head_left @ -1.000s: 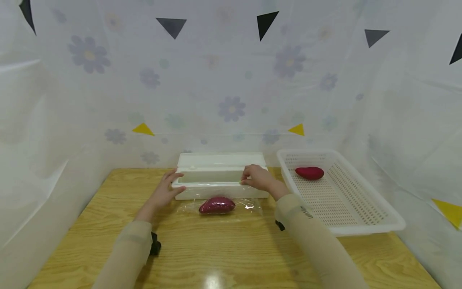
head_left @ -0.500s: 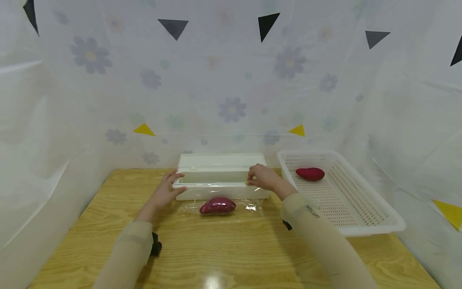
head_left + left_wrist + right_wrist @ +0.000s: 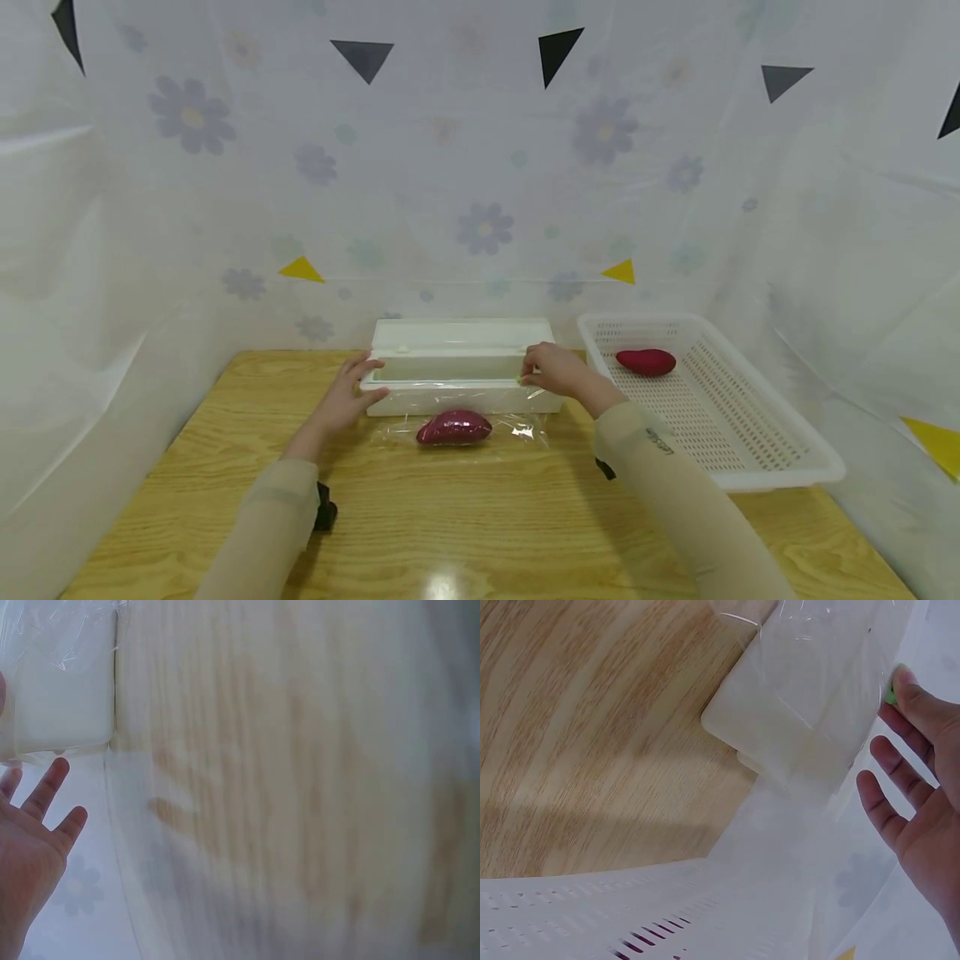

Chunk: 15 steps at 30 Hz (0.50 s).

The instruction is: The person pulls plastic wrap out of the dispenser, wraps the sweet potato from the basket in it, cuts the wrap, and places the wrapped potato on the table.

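Note:
A white cling film dispenser (image 3: 465, 400) stands at the back of the table with its lid (image 3: 461, 333) raised. My left hand (image 3: 341, 400) holds its left end, thumb at the front and fingers over the top rim; in the left wrist view several fingers (image 3: 52, 787) are spread by the box end. My right hand (image 3: 557, 369) pinches a small green slide cutter (image 3: 891, 696) between thumb and index finger near the right end of the front edge, other fingers loose. Clear cling film (image 3: 517, 430) hangs down the front onto the table, over or around a purple sweet potato (image 3: 453, 427).
A white perforated plastic basket (image 3: 750, 383) stands on the right, with another red-purple sweet potato (image 3: 646, 362) inside. Everything rests on a wood-grain table (image 3: 435, 517). A flowered white sheet (image 3: 480, 167) hangs behind the table and around the sides.
My right hand has slid rightward along the dispenser's front edge with the green slide cutter, slowing lately. The left hand, the film and the sweet potato have stayed in place.

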Available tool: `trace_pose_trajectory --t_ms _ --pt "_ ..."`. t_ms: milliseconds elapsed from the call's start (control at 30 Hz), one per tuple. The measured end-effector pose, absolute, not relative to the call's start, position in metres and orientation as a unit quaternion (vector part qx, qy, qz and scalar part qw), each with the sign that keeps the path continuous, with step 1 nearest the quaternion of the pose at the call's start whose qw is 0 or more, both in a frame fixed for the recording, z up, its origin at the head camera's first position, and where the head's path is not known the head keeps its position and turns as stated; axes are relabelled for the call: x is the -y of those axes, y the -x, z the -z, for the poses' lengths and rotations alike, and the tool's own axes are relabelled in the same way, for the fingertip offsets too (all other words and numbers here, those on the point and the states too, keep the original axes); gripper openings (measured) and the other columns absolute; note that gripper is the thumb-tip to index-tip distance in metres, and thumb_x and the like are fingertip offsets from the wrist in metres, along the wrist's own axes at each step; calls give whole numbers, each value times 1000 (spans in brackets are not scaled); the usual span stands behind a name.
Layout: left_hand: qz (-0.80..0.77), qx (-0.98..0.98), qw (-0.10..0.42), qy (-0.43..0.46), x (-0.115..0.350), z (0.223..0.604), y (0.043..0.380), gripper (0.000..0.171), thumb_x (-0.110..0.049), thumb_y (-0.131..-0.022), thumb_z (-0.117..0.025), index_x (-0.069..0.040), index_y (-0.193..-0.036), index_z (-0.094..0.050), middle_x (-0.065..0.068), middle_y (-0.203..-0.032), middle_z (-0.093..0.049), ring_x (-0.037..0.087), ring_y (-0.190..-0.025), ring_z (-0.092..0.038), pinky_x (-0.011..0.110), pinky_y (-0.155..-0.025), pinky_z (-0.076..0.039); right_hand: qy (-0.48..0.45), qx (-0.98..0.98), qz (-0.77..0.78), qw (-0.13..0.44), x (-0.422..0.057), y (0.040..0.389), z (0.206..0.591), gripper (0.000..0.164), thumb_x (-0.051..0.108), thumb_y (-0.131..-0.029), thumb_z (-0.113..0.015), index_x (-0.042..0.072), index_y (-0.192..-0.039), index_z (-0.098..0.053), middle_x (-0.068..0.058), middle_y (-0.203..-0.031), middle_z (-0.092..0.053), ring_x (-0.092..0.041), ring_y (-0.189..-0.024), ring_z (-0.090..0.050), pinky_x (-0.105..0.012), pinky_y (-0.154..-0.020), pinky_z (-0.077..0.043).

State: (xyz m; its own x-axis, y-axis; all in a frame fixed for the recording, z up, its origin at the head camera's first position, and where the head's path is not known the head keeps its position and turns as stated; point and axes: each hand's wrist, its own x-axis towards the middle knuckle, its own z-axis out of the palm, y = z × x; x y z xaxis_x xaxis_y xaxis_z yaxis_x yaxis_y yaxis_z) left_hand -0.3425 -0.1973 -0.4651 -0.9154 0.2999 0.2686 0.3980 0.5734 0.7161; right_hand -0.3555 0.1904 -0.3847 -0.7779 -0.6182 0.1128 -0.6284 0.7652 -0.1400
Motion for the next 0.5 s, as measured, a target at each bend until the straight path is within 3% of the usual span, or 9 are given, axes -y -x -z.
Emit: trace_pose_trajectory --t_ms 500 --pt "420 883 60 200 200 469 344 58 -37 -90 -63 -10 -137 -44 18 -155 -14 44 -138 -19 65 -103 -26 -300 950 -85 27 -215 359 390 10 21 -84 -72 12 -81 -69 2 -80 -60 -16 -77 -56 -33 -71 -48"
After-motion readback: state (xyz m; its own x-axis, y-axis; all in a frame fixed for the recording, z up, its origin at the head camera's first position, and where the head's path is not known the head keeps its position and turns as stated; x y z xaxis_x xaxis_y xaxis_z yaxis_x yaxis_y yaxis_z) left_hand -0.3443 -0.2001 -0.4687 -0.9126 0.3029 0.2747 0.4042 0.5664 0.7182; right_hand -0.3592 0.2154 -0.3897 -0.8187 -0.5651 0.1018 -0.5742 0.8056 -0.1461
